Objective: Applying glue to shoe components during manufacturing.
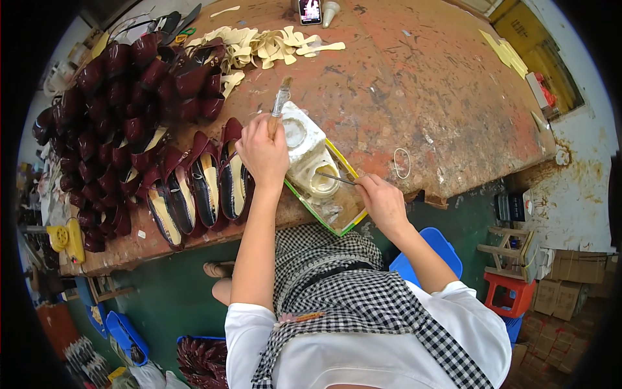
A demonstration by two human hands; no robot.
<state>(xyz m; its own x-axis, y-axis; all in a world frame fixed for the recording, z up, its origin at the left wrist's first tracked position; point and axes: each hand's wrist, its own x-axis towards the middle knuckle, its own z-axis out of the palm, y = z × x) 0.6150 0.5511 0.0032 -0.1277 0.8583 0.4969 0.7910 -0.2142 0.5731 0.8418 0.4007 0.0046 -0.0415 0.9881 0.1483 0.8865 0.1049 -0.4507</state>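
My left hand (264, 148) is closed around the wooden handle of a brush (281, 100), whose bristles point up and away. In my right hand (382, 200) is a thin dark stick (338, 178), its tip over the mouth of a round, white-crusted pot (324, 188). Beside that pot stands a white block with a round opening (306, 123). Both rest on a flat tray with yellow and green edges (340, 227). Left of the tray, several dark red shoes (208, 185) lie in a row, pale insoles showing.
A tall heap of dark red shoes (120, 97) covers the table's left side. Cream insole pieces (259, 45) lie behind it. A phone (310, 11) stands at the far edge. On the right are a rubber band (402, 163) and, below, a red stool (508, 292).
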